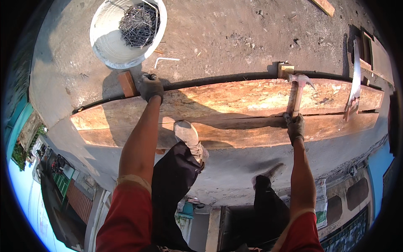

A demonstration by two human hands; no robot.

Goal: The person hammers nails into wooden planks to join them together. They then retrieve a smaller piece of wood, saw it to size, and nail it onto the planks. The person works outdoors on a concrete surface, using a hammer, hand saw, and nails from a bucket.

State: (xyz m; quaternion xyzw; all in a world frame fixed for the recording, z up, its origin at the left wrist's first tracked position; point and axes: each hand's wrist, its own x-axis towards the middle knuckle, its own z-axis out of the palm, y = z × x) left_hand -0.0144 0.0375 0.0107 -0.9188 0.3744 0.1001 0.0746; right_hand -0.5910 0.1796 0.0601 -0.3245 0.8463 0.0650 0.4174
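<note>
My left hand [150, 86], in a dark glove, presses down on the far edge of a long wooden plank [235, 101] next to a small wooden block [127, 83]. In a dark glove too, my right hand [295, 126] grips the handle of a claw hammer [299, 89], its head up near another small wooden block [286, 69]. A second plank [252, 132] lies alongside the first, nearer to me. One of my shoes [189, 138] stands on the near plank. The other shoe [273, 172] is on the concrete below.
A white bucket [105, 46] holding several nails stands at the far left on the concrete. A bent white bar [166, 61] lies near it. A hand saw [354, 84] rests on the planks' right end. The slab's edge drops off below to a street.
</note>
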